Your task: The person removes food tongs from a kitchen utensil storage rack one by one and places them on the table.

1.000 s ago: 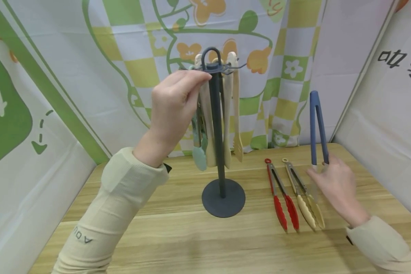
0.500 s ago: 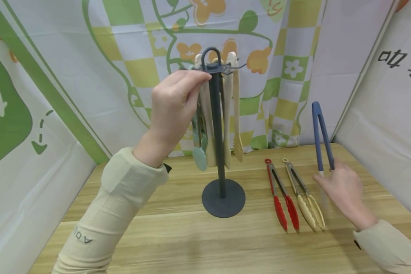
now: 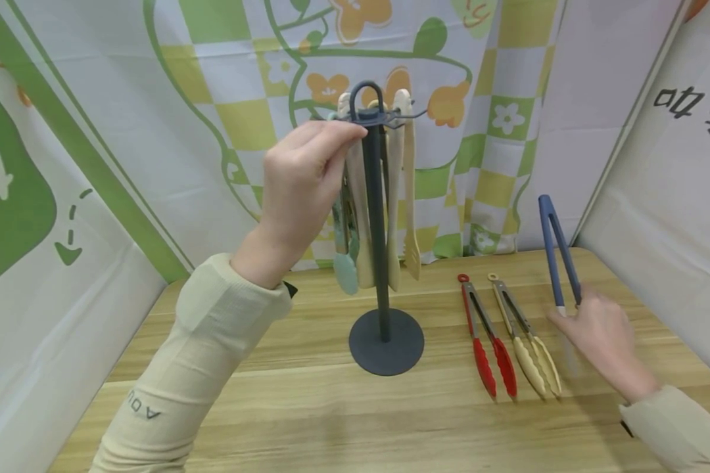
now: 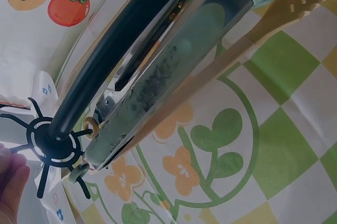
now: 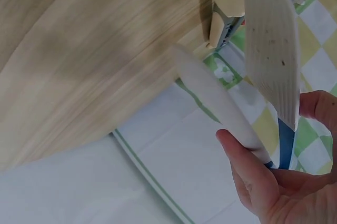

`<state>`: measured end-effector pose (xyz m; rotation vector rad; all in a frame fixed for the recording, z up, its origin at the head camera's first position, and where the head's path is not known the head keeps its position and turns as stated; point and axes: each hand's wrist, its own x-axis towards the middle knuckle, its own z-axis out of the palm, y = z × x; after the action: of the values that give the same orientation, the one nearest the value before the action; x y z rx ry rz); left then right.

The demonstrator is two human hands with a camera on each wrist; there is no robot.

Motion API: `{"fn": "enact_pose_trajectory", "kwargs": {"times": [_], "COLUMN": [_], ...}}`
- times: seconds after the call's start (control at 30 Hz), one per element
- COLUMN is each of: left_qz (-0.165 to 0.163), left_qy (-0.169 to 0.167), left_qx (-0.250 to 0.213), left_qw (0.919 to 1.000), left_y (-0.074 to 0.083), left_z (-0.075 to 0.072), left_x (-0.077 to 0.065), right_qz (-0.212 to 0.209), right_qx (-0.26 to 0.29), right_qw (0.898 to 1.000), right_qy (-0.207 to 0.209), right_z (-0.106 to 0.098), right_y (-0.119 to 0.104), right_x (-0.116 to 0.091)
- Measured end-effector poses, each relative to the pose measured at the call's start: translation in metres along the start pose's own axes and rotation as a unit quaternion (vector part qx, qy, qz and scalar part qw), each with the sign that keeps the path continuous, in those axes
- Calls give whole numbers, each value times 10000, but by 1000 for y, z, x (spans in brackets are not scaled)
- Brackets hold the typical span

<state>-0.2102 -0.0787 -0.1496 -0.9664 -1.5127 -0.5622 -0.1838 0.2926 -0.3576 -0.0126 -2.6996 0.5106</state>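
My left hand (image 3: 304, 167) pinches a hook at the top of a dark utensil stand (image 3: 377, 217); in the left wrist view its fingertips (image 4: 13, 174) meet one spoke of the hook ring. My right hand (image 3: 603, 335) grips blue-handled tongs (image 3: 552, 256) near where the handle turns pale. They stand tilted, bend up, over the table's right side. Both white blades (image 5: 271, 45) show spread apart in the right wrist view. Red-tipped tongs (image 3: 481, 361) and cream-tipped tongs (image 3: 523, 361) lie side by side, left of my right hand.
Mint-green tongs (image 3: 346, 272), a slotted beige utensil (image 3: 411, 253) and other pale utensils hang from the stand. Its round base (image 3: 386, 358) rests on the wooden table (image 3: 307, 420). A patterned curtain (image 3: 497, 190) closes off the back, and a white panel (image 3: 674, 263) borders the right.
My right hand has moved the blue-handled tongs down and slightly right, away from the cream-tipped tongs. My left hand stays at the stand's top.
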Motion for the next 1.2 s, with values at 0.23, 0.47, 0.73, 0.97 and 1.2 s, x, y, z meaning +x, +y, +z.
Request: {"fn": "enact_pose_trajectory", "kwargs": {"times": [0.23,0.47,0.73,0.97,1.2], "left_qz": [7,7,11,16,16], "left_qy": [-32,-37,-29,-29,-14], "left_qx": [-5,6,20,0,10], "left_qw": [10000,10000,10000,10000,10000], "left_y": [0,0,0,-1,-1], "left_z": [0,0,0,0,0], "left_x": [0,0,0,0,0], "right_qz": [59,97,392,572,590], "right_qx": [-48,-91,58,78,11], "right_qw": [9991,9979,9920,9869,9844], "right_qy": [-410,-637,-1195,-1510,-1655], "right_z": [2,4,4,6,8], "right_y": [6,11,12,15,18], "right_x": [-4,-6,-9,-10,-10]}}
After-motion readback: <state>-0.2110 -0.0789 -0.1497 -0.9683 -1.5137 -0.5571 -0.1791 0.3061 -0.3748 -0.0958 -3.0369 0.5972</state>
